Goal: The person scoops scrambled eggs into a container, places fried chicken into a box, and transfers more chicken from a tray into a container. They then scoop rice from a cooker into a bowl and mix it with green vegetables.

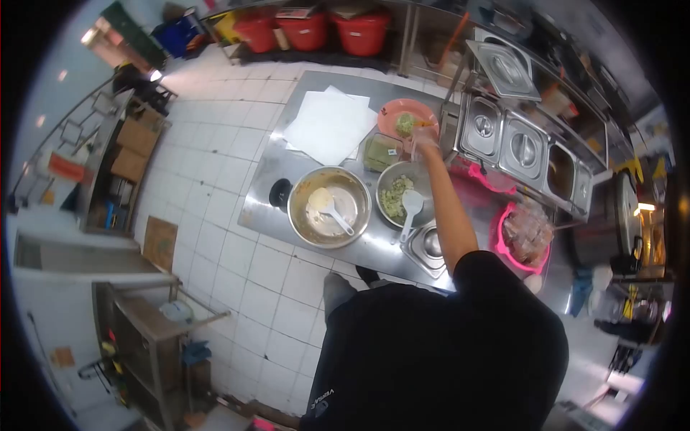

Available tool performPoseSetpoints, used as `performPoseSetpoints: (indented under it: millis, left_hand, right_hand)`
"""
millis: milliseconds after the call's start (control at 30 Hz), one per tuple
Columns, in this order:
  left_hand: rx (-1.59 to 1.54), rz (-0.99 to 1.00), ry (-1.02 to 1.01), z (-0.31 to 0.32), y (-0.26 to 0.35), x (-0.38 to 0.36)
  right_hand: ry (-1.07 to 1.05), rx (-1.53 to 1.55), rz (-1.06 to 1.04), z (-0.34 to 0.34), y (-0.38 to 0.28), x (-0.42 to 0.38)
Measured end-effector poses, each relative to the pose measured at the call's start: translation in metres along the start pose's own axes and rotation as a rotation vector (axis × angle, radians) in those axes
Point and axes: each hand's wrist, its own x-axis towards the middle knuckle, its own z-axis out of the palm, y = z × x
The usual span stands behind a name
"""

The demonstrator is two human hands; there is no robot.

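Note:
My right hand (425, 139), in a thin clear plastic glove, reaches to the near right edge of an orange plate (392, 109). On that plate sits a mound of pale green food (405, 123), just left of my fingers. The fingers are small and blurred, so I cannot tell what they hold. Just left of my wrist is a clear container (379, 153) with green contents. Under my forearm stands a metal bowl (425, 176) of chopped pale green food, with a white spatula (411, 206) in it. My left hand is out of view.
A larger steel bowl (351, 188) with a white scoop (332, 205) stands left. White sheets (327, 129) lie at the back of the steel table (269, 172). Lidded steel pans (523, 149) line the right, near a pink basket (501, 241) of bagged items. Red tubs (363, 34) stand beyond.

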Motion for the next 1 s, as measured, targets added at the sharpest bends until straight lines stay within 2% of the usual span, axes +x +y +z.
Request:
performPoseSetpoints:
  millis: [100, 167, 200, 233, 267, 300, 333, 400, 467, 500, 567, 600, 633, 700, 733, 800, 833, 867, 967, 1000]
  left_hand:
    - [0.078, 0.198, 0.049, -0.057, -0.050, 0.064]
    - [0.163, 0.469, 0.205, -0.116, -0.074, 0.118]
    - [0.193, 0.634, 0.322, -0.152, -0.063, 0.144]
    - [-0.024, 0.388, 0.312, -0.190, -0.083, 0.177]
    - [-0.310, 0.132, 0.344, -0.254, -0.069, 0.200]
    - [-0.576, -0.090, 0.428, -0.344, -0.012, 0.210]
    - [-0.581, -0.043, 0.665, -0.387, 0.039, 0.219]
    - [-0.653, 0.070, 0.747, -0.461, 0.160, 0.214]
    - [-0.677, 0.265, 0.553, -0.481, 0.246, 0.226]
    - [-0.753, 0.464, 0.345, -0.476, 0.294, 0.222]
    - [-0.637, 0.745, -0.104, -0.454, 0.392, 0.199]
    - [-0.521, 0.865, -0.229, -0.437, 0.428, 0.182]
    - [-0.464, 0.894, -0.507, -0.428, 0.457, 0.159]
    - [-0.147, 0.981, -0.584, -0.416, 0.487, 0.134]
    - [-0.151, 1.044, -0.610, -0.410, 0.485, 0.135]
    - [-0.160, 1.168, -0.658, -0.397, 0.477, 0.145]
    - [-0.134, 1.155, -0.671, -0.392, 0.470, 0.143]
    - [-0.121, 1.149, -0.671, -0.384, 0.472, 0.141]
    - [-0.063, 1.076, -0.761, -0.361, 0.484, 0.126]
    - [-0.043, 1.036, -0.805, -0.354, 0.487, 0.121]
  right_hand:
    - [0.173, -0.076, 0.022, 0.009, -0.012, 0.020]
    - [0.285, -0.180, 0.032, 0.009, -0.016, 0.023]
    - [0.327, -0.224, 0.032, 0.009, -0.019, 0.022]
    - [0.360, -0.263, 0.026, 0.009, -0.024, 0.019]
    - [0.374, -0.292, 0.021, 0.011, -0.033, 0.010]
    - [0.377, -0.289, 0.011, 0.013, -0.044, -0.005]
    - [0.363, -0.273, -0.004, 0.015, -0.052, -0.024]
    - [0.330, -0.168, -0.080, 0.017, -0.056, -0.068]
    - [0.265, -0.098, -0.183, 0.019, -0.020, -0.101]
    - [0.244, -0.120, -0.224, 0.031, 0.003, -0.120]
    - [0.212, 0.078, -0.055, 0.080, 0.017, -0.167]
    - [0.239, 0.183, -0.004, 0.104, 0.015, -0.188]
    - [0.271, 0.292, 0.050, 0.123, 0.010, -0.209]
    - [0.313, 0.595, 0.183, 0.136, -0.001, -0.243]
    - [0.326, 0.744, 0.232, 0.135, -0.002, -0.253]
    - [0.381, 0.823, 0.112, 0.112, 0.023, -0.278]
    - [0.402, 0.855, 0.072, 0.104, 0.038, -0.299]
    - [0.440, 0.677, 0.187, 0.102, 0.028, -0.321]
    - [0.485, -0.107, 0.072, 0.096, 0.093, -0.356]
    - [0.455, -0.271, 0.006, 0.094, 0.081, -0.364]
